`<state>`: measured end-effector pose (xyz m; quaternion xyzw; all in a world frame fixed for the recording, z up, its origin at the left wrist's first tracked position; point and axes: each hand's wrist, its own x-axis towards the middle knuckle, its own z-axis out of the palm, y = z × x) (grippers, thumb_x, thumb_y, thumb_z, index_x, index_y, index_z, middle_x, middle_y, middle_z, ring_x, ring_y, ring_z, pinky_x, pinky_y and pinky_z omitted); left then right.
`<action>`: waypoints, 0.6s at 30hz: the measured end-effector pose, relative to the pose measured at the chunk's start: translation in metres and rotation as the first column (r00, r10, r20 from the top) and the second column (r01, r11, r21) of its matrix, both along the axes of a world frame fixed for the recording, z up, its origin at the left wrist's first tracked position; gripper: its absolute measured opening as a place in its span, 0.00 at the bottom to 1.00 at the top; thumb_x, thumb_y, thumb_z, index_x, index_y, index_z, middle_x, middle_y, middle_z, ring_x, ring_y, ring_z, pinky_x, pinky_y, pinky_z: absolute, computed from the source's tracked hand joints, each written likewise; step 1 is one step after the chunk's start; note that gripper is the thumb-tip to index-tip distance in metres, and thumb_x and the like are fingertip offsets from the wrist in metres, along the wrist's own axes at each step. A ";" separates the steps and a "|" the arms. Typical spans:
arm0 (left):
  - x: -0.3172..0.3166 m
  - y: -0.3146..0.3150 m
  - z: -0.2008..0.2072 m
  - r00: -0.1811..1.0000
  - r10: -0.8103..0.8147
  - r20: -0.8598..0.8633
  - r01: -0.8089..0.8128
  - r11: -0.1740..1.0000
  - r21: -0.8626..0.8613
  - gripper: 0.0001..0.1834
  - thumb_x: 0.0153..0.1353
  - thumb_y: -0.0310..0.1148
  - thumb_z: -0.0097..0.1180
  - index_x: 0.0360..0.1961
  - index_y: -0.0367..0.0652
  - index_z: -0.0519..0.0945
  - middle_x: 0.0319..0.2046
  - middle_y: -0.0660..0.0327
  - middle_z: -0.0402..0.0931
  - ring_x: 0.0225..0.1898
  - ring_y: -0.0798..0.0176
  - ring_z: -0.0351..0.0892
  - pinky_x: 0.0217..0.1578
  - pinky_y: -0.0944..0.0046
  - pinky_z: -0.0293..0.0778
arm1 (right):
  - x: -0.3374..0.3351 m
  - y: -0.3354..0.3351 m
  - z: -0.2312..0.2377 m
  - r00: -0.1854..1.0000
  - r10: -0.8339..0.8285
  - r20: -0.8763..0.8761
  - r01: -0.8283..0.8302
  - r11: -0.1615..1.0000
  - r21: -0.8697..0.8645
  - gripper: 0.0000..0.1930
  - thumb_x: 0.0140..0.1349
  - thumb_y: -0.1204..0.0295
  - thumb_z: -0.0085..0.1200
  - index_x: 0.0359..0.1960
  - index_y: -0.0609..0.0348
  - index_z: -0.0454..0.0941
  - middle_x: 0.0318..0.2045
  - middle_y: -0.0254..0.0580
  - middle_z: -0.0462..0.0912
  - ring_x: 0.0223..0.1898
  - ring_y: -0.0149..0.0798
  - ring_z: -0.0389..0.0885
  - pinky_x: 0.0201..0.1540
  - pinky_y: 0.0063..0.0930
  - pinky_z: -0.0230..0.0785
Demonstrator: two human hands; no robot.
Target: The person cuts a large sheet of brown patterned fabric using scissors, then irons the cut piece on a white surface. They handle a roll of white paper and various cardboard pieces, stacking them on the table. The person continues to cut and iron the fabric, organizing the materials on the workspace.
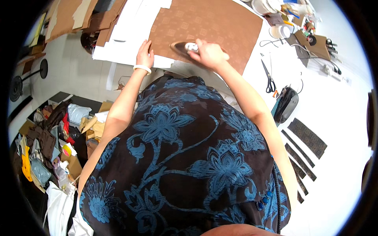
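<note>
My right hand (210,54) is closed around a clothes iron (180,47) with a pointed tip and a white part on top, blurred at its edges. The iron rests on a brown patterned sheet of fabric (208,19), its tip toward the left. At the sheet's left edge, my left hand (145,54) lies flat with fingers stretched out over the border between the brown sheet and the white layer (130,27) under it. A pale bracelet (142,69) circles my left wrist.
Black-handled scissors (270,84) lie right of my right forearm, near a dark bag (286,104). Dark patterned strips (308,137) lie farther down the white surface. Pots (279,31) and cords crowd the far right. A cluttered heap of bags (41,169) fills the lower left.
</note>
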<state>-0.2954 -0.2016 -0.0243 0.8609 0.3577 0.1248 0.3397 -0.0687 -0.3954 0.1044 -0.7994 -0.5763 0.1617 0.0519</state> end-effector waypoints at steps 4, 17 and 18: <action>-0.006 0.006 -0.001 0.976 0.131 0.173 -0.121 0.990 -0.065 0.21 0.59 0.20 0.51 0.55 0.41 0.76 0.55 0.49 0.75 0.56 0.53 0.76 0.56 0.59 0.72 | -0.013 0.023 0.003 0.989 0.144 -0.029 -0.143 0.989 0.026 0.25 0.62 0.47 0.51 0.41 0.59 0.70 0.32 0.51 0.82 0.30 0.52 0.83 0.32 0.45 0.76; -0.031 0.027 -0.002 0.901 0.409 0.145 -0.353 0.886 -0.301 0.19 0.60 0.14 0.41 0.47 0.39 0.80 0.44 0.53 0.81 0.45 0.60 0.83 0.46 0.64 0.77 | -0.054 0.088 0.013 0.969 0.248 0.005 -0.248 0.969 0.010 0.24 0.61 0.48 0.53 0.42 0.59 0.70 0.34 0.51 0.82 0.34 0.50 0.84 0.34 0.42 0.77; -0.033 0.028 -0.002 0.890 0.427 0.157 -0.363 0.875 -0.320 0.20 0.59 0.14 0.40 0.47 0.39 0.80 0.44 0.52 0.81 0.45 0.58 0.83 0.46 0.63 0.77 | -0.056 0.096 0.014 0.969 0.245 0.009 -0.245 0.969 -0.001 0.25 0.61 0.48 0.53 0.42 0.59 0.70 0.35 0.51 0.82 0.34 0.50 0.84 0.35 0.42 0.77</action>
